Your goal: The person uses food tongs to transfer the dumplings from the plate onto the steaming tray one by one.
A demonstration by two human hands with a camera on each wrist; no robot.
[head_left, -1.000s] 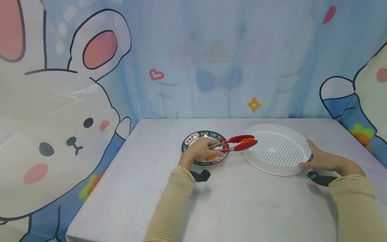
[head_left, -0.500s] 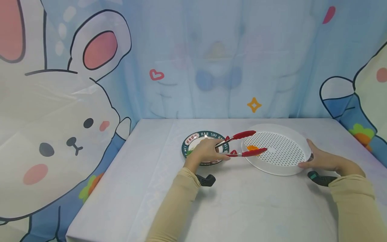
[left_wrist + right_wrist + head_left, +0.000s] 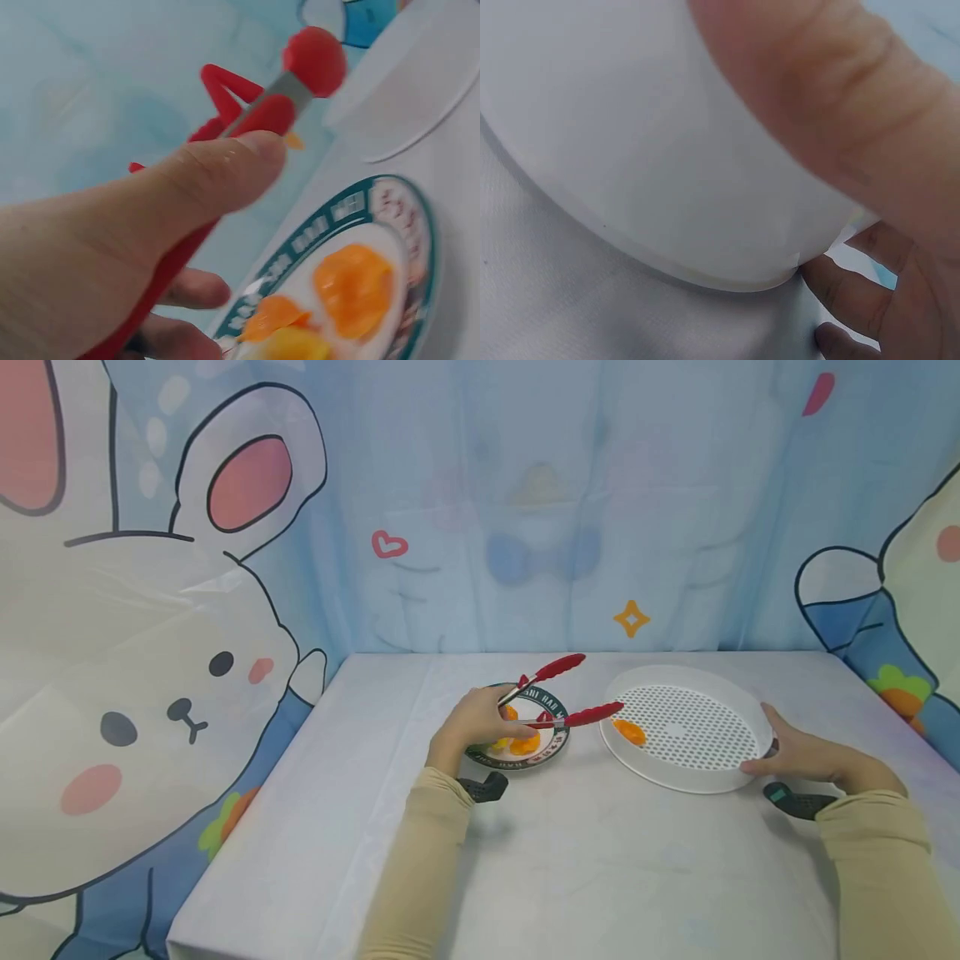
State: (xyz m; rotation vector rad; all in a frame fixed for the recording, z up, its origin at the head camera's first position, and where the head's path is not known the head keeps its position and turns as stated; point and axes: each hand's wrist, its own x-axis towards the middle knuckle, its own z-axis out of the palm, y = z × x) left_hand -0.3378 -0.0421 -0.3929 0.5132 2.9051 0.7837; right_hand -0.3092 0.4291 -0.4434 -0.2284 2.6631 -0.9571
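My left hand (image 3: 480,720) holds a pair of metal tongs with red tips (image 3: 594,714), whose arms are spread apart with nothing between them. They hang over the right part of a round plate with a green lettered rim (image 3: 330,217). Soft-looking orange pieces (image 3: 352,289) and a yellow piece (image 3: 296,345) lie on that plate. To its right stands a round white tray with a perforated bottom (image 3: 690,722). One orange piece (image 3: 629,732) lies inside by the tray's left wall. My right hand (image 3: 813,758) grips the tray's right side, thumb and fingers spread along its wall (image 3: 667,172).
A white cloth covers the table (image 3: 615,868). Behind it hangs a blue curtain (image 3: 465,460) printed with cartoon rabbits. Dark wrist devices (image 3: 798,803) sit under both wrists.
The tongs have opened and let go of the orange piece, which now lies in the white tray. My left hand has drawn back left over the plate. The right hand stays put.
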